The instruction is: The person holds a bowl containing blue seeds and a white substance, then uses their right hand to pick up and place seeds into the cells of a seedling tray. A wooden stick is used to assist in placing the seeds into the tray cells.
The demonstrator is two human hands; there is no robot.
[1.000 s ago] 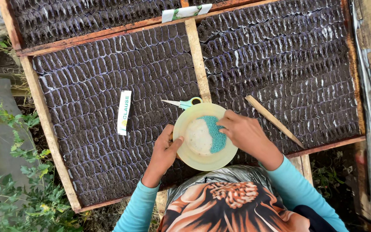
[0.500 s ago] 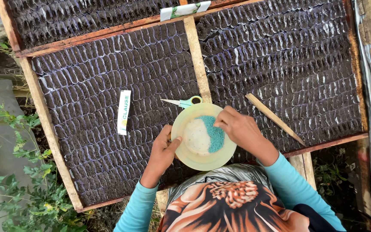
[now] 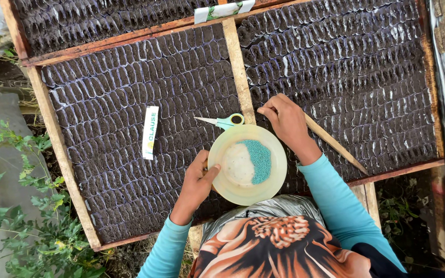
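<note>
My left hand grips the left rim of a round pale yellow plate, thumb on top. A small heap of teal seeds lies on the plate's right half. My right hand hovers just above the plate's far right edge, over the soil-filled cells, its fingertips pinched together near the wooden divider. Whether seeds sit between the fingers cannot be seen. Small scissors with a teal handle lie on the soil just beyond the plate.
A thin wooden stick lies slanted under my right wrist. A white seed packet rests on the left bed, another at the top. Wooden frames border the beds. Green plants grow at the left.
My right hand has lifted off the seeds on the plate and moved away to the soil cells beyond it. The left hand still holds the plate.
</note>
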